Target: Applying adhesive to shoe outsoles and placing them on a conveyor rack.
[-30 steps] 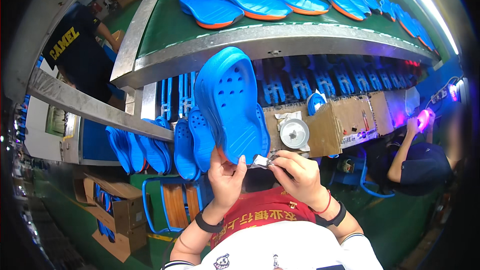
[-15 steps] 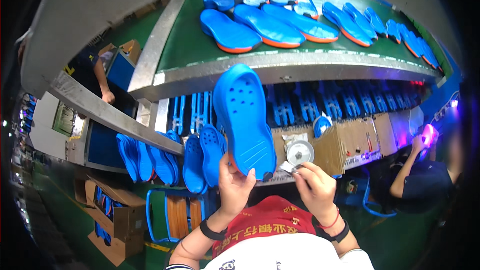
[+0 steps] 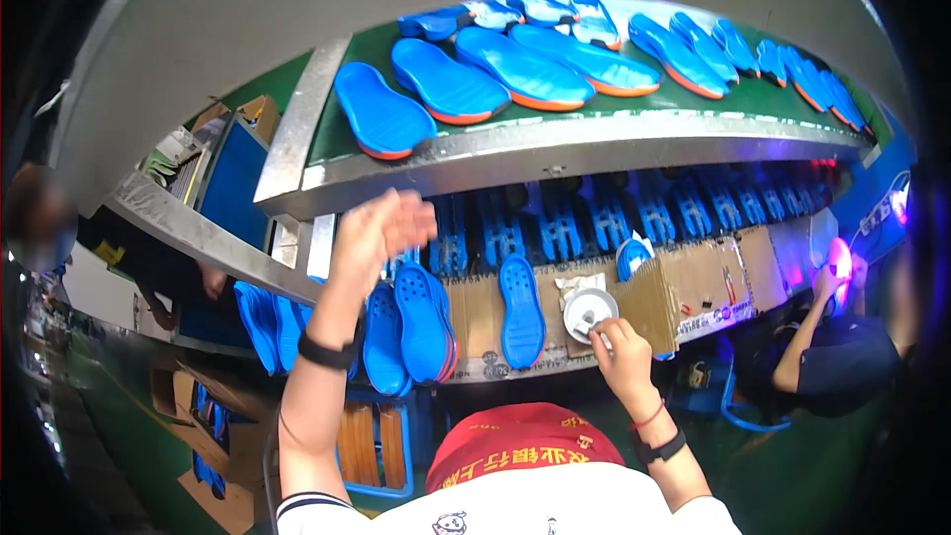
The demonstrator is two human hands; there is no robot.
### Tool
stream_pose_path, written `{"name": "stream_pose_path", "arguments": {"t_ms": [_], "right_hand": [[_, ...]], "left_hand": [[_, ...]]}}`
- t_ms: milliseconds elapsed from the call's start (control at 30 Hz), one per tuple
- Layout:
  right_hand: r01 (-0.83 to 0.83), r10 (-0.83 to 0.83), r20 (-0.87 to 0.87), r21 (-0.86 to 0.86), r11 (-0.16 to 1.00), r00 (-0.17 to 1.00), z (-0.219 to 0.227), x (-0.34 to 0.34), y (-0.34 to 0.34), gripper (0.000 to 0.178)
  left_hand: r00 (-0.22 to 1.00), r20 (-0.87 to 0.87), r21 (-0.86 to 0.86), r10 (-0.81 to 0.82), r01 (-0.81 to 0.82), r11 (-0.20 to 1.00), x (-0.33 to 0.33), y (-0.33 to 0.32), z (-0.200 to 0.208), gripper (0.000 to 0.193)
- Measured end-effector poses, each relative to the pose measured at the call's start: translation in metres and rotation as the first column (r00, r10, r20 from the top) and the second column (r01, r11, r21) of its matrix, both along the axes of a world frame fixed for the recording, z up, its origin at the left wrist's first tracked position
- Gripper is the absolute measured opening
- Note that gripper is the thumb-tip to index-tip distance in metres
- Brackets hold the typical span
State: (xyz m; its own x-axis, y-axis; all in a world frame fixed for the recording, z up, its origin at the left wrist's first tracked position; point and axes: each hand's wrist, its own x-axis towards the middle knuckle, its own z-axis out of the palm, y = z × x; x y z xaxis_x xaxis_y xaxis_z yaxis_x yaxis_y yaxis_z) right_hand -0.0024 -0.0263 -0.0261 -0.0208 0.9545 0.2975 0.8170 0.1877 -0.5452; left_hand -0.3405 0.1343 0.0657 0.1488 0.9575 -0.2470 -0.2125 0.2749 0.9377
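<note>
My left hand is raised below the front metal edge of the green conveyor, fingers stretched out and nothing in it. Above it a blue shoe sole with an orange rim lies at the near left of the belt. My right hand pinches a small white wad, perhaps cloth, at the lower edge of a round white dish. Left of that dish, a blue sole with holes in its toe lies on the cardboard-covered bench. Other blue soles are stacked farther left.
Several blue soles line the green belt. Beneath it stands a row of blue pieces. A cardboard flap rises right of the dish. One person works at the right, another at the left.
My left hand has let go of the blue sole, which now lies on the conveyor's left end, and has opened. My right hand has lowered the white wad to the dish.
</note>
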Motion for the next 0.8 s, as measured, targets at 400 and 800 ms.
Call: {"name": "stream_pose_path", "arguments": {"t_ms": [400, 800], "right_hand": [[0.005, 0.04, 0.214, -0.207, 0.978, 0.976, -0.095, 0.021, 0.013, 0.012], [-0.003, 0.066, 0.273, -0.226, 0.974, 0.96, -0.097, 0.02, 0.016, 0.014]], "left_hand": [[0.401, -0.915, 0.015, 0.038, -0.06, 0.998, -0.068, -0.166, -0.253, 0.04], [0.979, 0.078, -0.346, 0.188, -0.15, 0.926, -0.051, -0.177, -0.166, 0.038]]}}
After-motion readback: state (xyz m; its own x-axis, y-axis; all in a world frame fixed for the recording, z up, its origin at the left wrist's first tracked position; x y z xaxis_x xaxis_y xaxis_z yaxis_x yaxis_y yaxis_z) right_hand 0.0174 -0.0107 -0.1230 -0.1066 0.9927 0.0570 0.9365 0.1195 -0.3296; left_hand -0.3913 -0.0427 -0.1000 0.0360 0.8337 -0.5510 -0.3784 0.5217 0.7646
